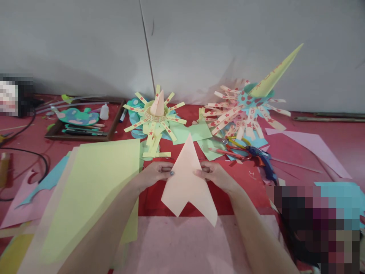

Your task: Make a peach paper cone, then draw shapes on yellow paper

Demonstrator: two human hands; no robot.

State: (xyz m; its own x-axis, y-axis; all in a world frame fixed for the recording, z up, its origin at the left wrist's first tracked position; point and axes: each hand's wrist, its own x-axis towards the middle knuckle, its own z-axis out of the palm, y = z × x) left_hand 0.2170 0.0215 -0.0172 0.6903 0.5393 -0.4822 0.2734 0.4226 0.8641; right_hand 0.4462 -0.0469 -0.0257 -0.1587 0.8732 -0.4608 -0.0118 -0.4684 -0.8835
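Observation:
Between my two hands is a pale pink sheet of paper [186, 179], folded to a point at the top, with two flaps at its lower end. My left hand [158, 173] grips its left edge, thumb in front and fingers behind. On the opposite edge, my right hand [213, 173] pinches the paper the same way. Beneath it lies red paper [242, 179]. Just beyond stands a yellow paper ring with strips and a pink cone [158, 106]. A larger stack of stripped paper rings carries a yellow cone [276, 76] at the back right.
Yellow sheets [99, 190] lie on the left. A brown tray [80, 137] holds a paper cutout, a small white bottle [104, 112] and pens. Scissors [239, 146] and a dark blue tool [264, 161] rest on the right, near paper scraps. A wall [182, 49] stands behind.

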